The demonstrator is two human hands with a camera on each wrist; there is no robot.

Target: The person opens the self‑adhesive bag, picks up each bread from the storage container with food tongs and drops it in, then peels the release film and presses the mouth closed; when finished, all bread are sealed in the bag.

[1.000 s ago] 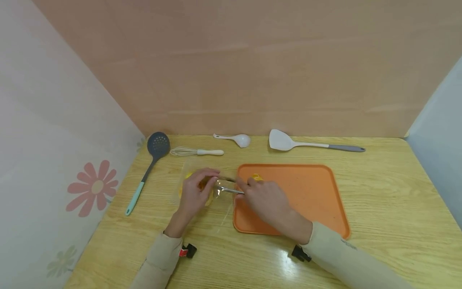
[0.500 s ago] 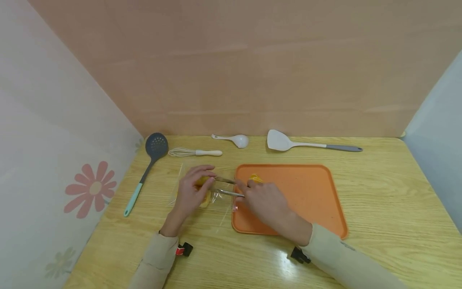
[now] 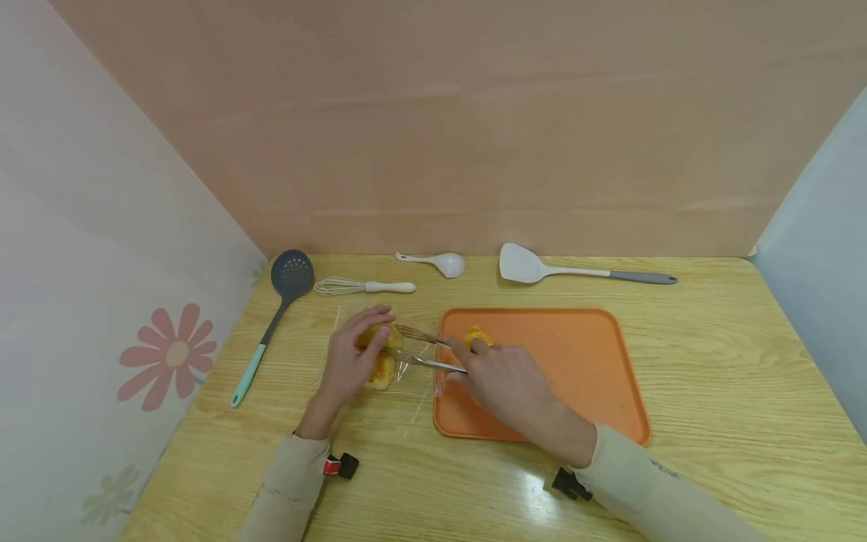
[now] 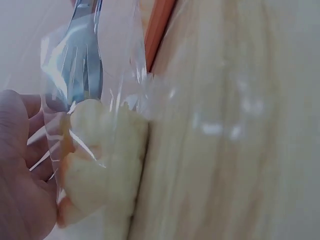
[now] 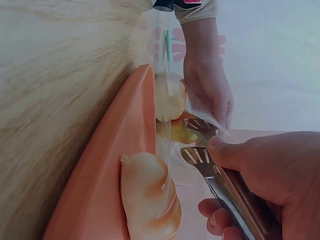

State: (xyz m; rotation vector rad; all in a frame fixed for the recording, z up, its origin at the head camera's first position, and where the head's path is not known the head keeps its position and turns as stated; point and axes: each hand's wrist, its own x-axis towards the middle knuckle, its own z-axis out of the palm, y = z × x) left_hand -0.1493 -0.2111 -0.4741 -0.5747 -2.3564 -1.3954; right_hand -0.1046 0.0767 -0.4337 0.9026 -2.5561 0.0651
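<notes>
My right hand (image 3: 511, 380) grips metal tongs (image 5: 220, 185) with slotted ends, which reach left past the tray's rim. The tongs' jaws stand apart inside a clear plastic bag (image 4: 117, 60), near the bread in it. My left hand (image 3: 345, 361) curls its thumb and fingers round the bag beside one bread piece (image 3: 382, 336). A second piece (image 3: 381, 373) lies just in front of it, also in the bag. On the orange tray (image 3: 562, 376) rests another bread roll (image 5: 150, 197), partly hidden by my right hand in the head view.
Along the back lie a white spoon (image 3: 448, 264), a whisk (image 3: 389, 287) and a white spatula (image 3: 524, 265) with a grey handle. A dark slotted skimmer (image 3: 293, 277) with a mint handle lies at the left, near the wall.
My left hand has shifted slightly left, showing more of the bagged bread. The tongs' ends now show beside the bread, a little wider apart. The roll on the tray has stayed put.
</notes>
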